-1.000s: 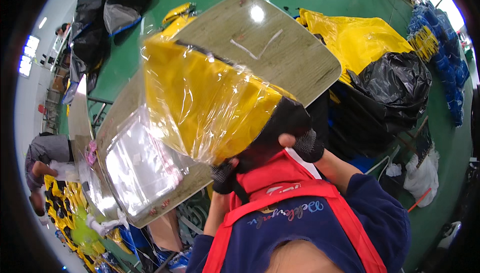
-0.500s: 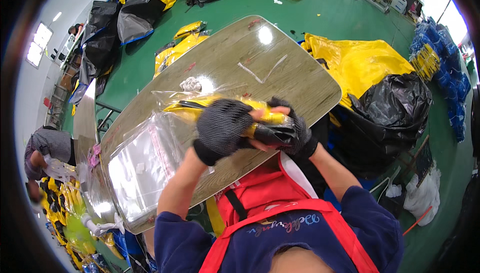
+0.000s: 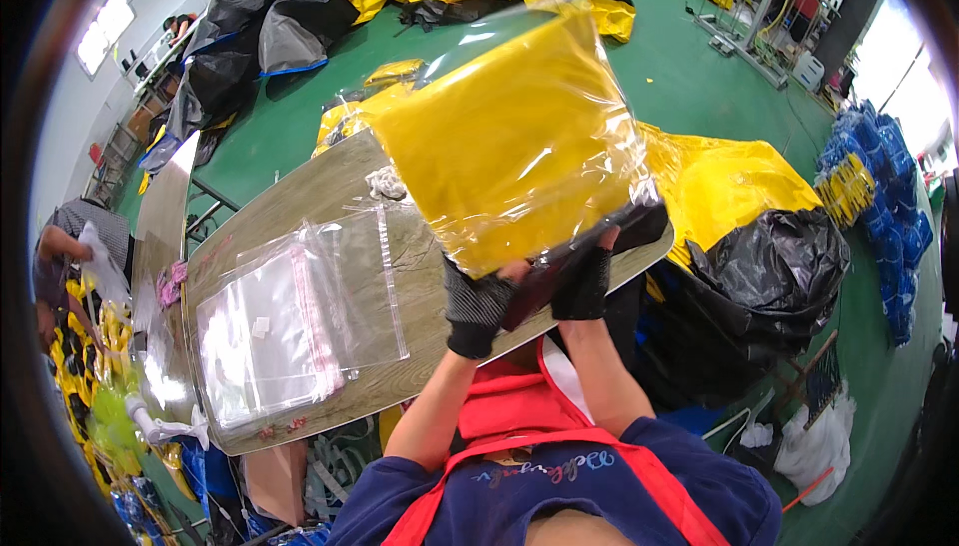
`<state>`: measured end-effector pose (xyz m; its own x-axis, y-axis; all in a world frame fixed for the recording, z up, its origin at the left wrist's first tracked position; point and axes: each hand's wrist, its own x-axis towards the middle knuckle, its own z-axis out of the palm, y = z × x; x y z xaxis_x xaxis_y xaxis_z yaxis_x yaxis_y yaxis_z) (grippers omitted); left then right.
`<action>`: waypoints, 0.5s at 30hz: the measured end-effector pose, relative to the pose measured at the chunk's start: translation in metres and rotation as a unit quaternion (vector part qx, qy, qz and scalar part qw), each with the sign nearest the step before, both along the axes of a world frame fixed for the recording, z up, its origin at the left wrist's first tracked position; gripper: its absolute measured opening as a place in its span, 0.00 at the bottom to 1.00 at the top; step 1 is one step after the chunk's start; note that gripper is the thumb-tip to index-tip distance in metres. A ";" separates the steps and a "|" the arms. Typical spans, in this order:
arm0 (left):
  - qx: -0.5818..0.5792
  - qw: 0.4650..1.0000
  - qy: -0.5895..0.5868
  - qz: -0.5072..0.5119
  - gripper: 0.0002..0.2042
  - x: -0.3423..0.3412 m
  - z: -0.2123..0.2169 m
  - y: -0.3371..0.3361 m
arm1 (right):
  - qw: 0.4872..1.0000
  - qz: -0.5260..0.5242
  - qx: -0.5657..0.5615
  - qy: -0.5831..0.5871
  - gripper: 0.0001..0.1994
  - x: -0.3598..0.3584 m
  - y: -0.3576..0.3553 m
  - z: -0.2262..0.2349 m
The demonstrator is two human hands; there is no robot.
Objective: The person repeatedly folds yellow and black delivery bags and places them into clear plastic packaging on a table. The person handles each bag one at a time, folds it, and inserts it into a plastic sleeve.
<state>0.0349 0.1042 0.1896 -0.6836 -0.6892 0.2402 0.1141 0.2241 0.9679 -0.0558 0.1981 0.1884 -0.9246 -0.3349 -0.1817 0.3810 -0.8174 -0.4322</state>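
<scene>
A clear plastic bag with a folded yellow and black sheet [image 3: 514, 141] inside is held up above the table, tilted, its wide yellow face showing. My left hand [image 3: 478, 306], in a dark fingerless work glove, grips its lower left edge, thumb against the yellow face. Gloved the same way, my right hand [image 3: 583, 281] is closed on the dark lower right edge; its other fingers are hidden beneath the bag. Left of my left hand, a stack of empty clear plastic bags [image 3: 270, 341] lies on the wood-look table [image 3: 300, 208], one loose bag overlapping its right side.
A crumpled white bundle [image 3: 386, 183] sits by the table's far edge. To the right stands a big sack [image 3: 769, 266] with yellow sheeting [image 3: 714, 171] over it. Wrapped yellow packs [image 3: 340, 124] lie beyond the table. Another person [image 3: 65, 256] handles clear plastic at far left.
The yellow bundle, bunched between both hands before, is now spread flat and raised. Both hands have shifted to its near edge. A loose clear bag now shows fully beside the stack.
</scene>
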 end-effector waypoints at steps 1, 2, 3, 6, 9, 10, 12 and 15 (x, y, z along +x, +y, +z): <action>-0.025 0.999 0.039 0.012 0.33 -0.001 -0.015 0.008 | 0.998 0.044 -0.024 -0.048 0.35 0.007 -0.005 0.009; 0.016 0.996 0.089 0.017 0.32 -0.005 -0.010 0.032 | 0.999 0.024 -0.021 0.019 0.36 -0.005 -0.008 -0.012; 0.054 0.989 0.136 0.025 0.31 -0.006 -0.006 0.050 | 0.999 0.022 -0.041 0.027 0.36 -0.019 -0.008 -0.032; 0.054 0.998 -0.016 0.038 0.23 -0.002 -0.026 0.059 | 0.997 0.023 -0.065 0.043 0.35 -0.032 -0.010 -0.039; -0.077 0.994 0.041 0.063 0.22 0.002 -0.014 0.059 | 0.998 0.018 -0.010 0.066 0.36 -0.024 -0.008 -0.006; -0.153 0.987 -0.009 0.052 0.24 0.007 -0.027 0.051 | 0.998 0.015 0.005 0.059 0.37 -0.025 -0.009 -0.002; -0.012 1.000 0.002 0.003 0.13 0.006 -0.040 0.038 | 0.996 0.062 -0.060 0.037 0.34 -0.021 -0.006 0.000; 0.041 0.976 -0.172 -0.126 0.12 0.018 -0.040 0.034 | 0.993 0.030 0.016 0.111 0.29 -0.030 -0.007 -0.006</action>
